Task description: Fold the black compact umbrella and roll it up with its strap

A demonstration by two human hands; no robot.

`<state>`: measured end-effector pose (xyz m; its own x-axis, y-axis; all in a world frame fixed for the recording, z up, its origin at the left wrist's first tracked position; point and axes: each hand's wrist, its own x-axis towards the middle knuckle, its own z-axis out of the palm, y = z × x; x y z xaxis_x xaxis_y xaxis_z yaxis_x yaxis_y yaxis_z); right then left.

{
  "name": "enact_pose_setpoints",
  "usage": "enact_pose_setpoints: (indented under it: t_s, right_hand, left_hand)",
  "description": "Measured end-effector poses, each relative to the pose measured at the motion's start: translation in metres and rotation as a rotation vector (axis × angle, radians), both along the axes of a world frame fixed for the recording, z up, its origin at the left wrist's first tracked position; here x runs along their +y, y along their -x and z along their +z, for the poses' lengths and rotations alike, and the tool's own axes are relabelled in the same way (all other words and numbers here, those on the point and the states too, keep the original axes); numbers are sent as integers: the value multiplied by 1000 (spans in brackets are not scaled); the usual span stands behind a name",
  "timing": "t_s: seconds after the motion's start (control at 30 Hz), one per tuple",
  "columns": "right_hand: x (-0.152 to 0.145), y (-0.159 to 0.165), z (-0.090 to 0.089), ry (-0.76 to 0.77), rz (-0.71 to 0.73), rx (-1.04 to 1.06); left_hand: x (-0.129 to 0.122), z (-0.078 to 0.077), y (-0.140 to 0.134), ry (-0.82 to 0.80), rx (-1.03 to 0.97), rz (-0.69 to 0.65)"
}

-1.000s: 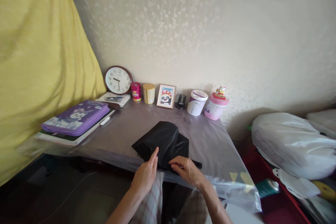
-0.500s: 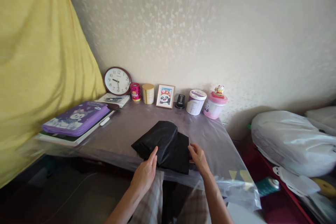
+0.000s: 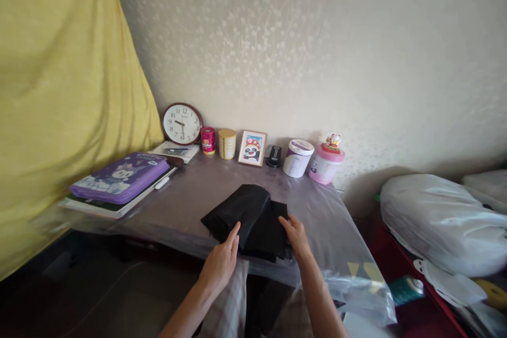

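A folded black plastic bag [image 3: 253, 222], thin and slightly shiny, lies near the front edge of the covered table. Its left part bulges up over a flatter right part. My left hand [image 3: 219, 261] is at the bag's near left side, one finger stretched along the raised fold; its other fingers are partly hidden. At the right edge, my right hand [image 3: 295, 235] pinches the bag, thumb on top and fingers behind.
Along the wall stand a clock [image 3: 182, 123], small cans, a framed panda picture [image 3: 252, 148] and two tubs. A purple case [image 3: 121, 177] rests on books at left. Right of the table [image 3: 325, 222], a white plastic bag [image 3: 439, 222] bulges above a red surface.
The view has shifted slightly. My right thumb has moved left onto the black bag's right edge, and that edge is now bent. My left hand stays nearly in place.
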<state>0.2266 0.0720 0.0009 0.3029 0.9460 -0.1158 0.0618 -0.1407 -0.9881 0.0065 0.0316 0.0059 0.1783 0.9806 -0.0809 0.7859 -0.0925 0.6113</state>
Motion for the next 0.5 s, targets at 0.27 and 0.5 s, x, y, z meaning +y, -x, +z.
enact_pose_setpoints:
  t_s: [0.27, 0.5]
  right_hand:
    - [13, 29, 35, -79, 26, 155]
    - [33, 52, 29, -110, 9, 114]
  left_hand:
    - [-1, 7, 2, -2, -72, -37]
    - [-1, 1, 0, 27, -104, -48]
